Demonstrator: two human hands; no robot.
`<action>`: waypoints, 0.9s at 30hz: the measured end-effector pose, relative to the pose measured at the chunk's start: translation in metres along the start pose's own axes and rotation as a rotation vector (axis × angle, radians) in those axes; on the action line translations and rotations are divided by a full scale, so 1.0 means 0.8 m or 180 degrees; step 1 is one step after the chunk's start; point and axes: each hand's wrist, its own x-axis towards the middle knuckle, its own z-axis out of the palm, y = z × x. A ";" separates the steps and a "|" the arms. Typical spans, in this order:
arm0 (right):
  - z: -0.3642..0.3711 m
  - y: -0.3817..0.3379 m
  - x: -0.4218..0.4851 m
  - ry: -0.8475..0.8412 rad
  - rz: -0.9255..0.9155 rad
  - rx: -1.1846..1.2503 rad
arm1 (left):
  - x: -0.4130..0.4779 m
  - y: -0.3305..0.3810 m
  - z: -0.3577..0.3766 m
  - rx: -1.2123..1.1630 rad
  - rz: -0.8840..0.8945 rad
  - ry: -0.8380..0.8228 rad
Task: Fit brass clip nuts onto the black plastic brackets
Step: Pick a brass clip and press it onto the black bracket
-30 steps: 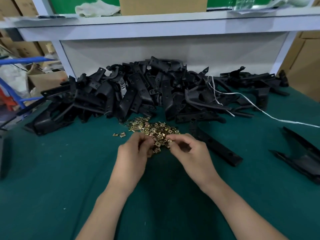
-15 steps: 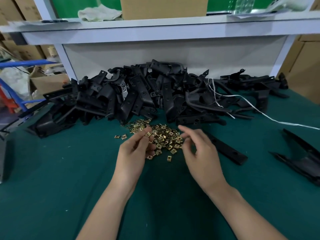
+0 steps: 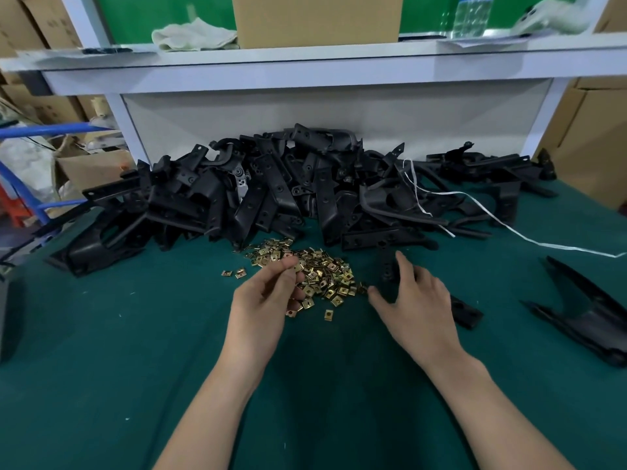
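A heap of brass clip nuts [image 3: 322,273] lies on the green mat [image 3: 135,351], just in front of a big pile of black plastic brackets [image 3: 271,191]. My left hand [image 3: 264,300] rests at the heap's near left edge with its fingers curled and thumb pressed to them, pinching clip nuts. My right hand [image 3: 417,300] is spread open, palm down, right of the heap. It hovers over a single long black bracket [image 3: 466,312] lying flat on the mat, and hides the bracket's middle.
Another black plastic part [image 3: 583,317] lies at the right edge of the mat. A white strap [image 3: 543,244] trails from the pile to the right. Behind the pile rises a white shelf [image 3: 305,62] carrying a cardboard box [image 3: 319,18] and a rag.
My right hand left the clip nut heap, opened and moved right over the single bracket. My left hand stayed by the heap with its fingers curled.
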 end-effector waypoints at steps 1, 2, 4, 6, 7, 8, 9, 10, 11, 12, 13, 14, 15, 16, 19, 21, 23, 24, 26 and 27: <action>0.000 0.003 0.000 0.0068 -0.0019 -0.0091 | 0.000 -0.001 0.000 0.0026 -0.0027 -0.0028; -0.001 0.006 0.000 0.0105 -0.0049 -0.0223 | 0.000 -0.001 0.000 0.0047 -0.0056 -0.0064; -0.005 0.009 0.001 0.0140 -0.0174 -0.0418 | -0.002 -0.002 0.001 0.0109 -0.0056 -0.0134; -0.016 0.009 0.001 0.0368 -0.0394 -0.0210 | -0.003 -0.001 0.003 0.0144 -0.0023 -0.0177; -0.022 0.009 0.001 0.0461 -0.0497 0.0011 | -0.004 0.000 0.004 0.0135 -0.0027 -0.0200; -0.028 0.010 0.001 0.0488 -0.0534 0.0219 | -0.005 0.001 0.004 0.0114 -0.0048 -0.0229; -0.037 0.012 0.002 0.0497 -0.0519 0.0373 | -0.005 0.002 0.005 0.0057 -0.0092 -0.0273; -0.047 0.014 0.004 0.0537 -0.0488 0.0498 | -0.006 0.004 0.005 -0.0063 -0.0171 -0.0331; -0.057 0.016 0.005 0.0595 -0.0458 0.0589 | -0.007 0.006 0.005 -0.0253 -0.0286 -0.0398; -0.064 0.018 0.006 0.0644 -0.0439 0.0616 | -0.007 0.007 0.005 -0.0497 -0.0434 -0.0471; -0.068 0.020 0.005 0.0687 -0.0442 0.0559 | -0.007 0.008 0.005 -0.0731 -0.0586 -0.0547; -0.069 0.021 0.005 0.0750 -0.0487 0.0456 | -0.006 0.009 0.005 -0.0915 -0.0733 -0.0624; -0.065 0.020 0.003 0.0846 -0.0587 0.0367 | -0.006 0.010 0.006 -0.1047 -0.0867 -0.0695; -0.060 0.019 0.000 0.0957 -0.0738 0.0323 | -0.006 0.011 0.007 -0.1149 -0.0985 -0.0752; -0.042 0.012 -0.011 0.1092 -0.1266 0.0314 | -0.007 0.010 0.010 -0.1331 -0.1162 -0.0864; -0.034 0.011 -0.012 0.1023 -0.1443 0.0389 | -0.008 0.010 0.010 -0.1371 -0.1177 -0.0918; -0.031 0.011 -0.011 0.0985 -0.1520 0.0437 | -0.008 0.009 0.010 -0.1392 -0.1171 -0.0933; -0.030 0.011 -0.012 0.0958 -0.1550 0.0431 | -0.008 0.009 0.010 -0.1397 -0.1170 -0.0925; -0.028 0.009 -0.014 0.0926 -0.1630 0.0403 | -0.007 0.008 0.011 -0.1403 -0.1177 -0.0910; -0.027 0.008 -0.015 0.0898 -0.1670 0.0405 | -0.007 0.007 0.011 -0.1404 -0.1194 -0.0908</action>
